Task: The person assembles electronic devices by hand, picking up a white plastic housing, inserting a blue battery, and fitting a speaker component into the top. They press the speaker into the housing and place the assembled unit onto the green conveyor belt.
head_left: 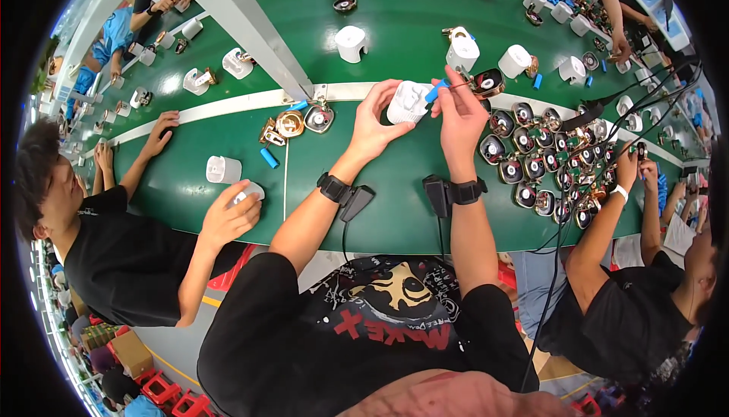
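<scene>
A white plastic housing (408,104) is held in my left hand (370,124), with its hollow, ribbed inside facing up. In the fingers of my right hand (462,117) is a blue cylindrical battery (436,91), close beside the housing's right edge. A thin wire seems to run from the battery toward a round black speaker module (488,82) just beyond my right hand. Whether that module rests on the table or hangs from the fingers I cannot tell. Each wrist wears a black strap with a small box and cable.
Many round speaker modules (535,165) crowd the green table (364,212) to my right, crossed by black cables (563,212). A white metal post (243,26) rises ahead on the left. Co-workers sit on both sides; the left one's hand (228,216) holds a white part.
</scene>
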A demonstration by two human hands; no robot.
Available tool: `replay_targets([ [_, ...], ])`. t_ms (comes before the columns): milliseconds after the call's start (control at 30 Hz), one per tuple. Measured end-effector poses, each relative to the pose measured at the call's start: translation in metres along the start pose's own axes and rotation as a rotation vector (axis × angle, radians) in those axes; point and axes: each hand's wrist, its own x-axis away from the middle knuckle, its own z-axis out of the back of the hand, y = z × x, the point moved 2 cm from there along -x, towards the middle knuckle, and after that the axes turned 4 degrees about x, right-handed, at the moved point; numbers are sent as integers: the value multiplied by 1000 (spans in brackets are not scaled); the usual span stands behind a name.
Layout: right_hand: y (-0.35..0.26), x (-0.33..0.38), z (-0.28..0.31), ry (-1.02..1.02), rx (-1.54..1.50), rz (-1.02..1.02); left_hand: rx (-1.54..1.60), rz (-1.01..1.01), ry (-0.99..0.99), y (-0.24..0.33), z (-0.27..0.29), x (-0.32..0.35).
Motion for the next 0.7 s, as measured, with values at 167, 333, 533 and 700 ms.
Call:
replay_targets([
  [167, 29, -2, 5, -79, 205, 167, -336, -119, 8, -8, -2, 1],
  [333, 35, -7, 11, -85, 274, 230, -373, -49, -42, -5, -2, 5],
  [533, 25, -9, 12, -124, 477, 263, -395, 3, -153, -9, -1, 3],
  [700, 26, -9, 12, -274, 532, 308, -302, 106, -203, -6, 3, 1],
])
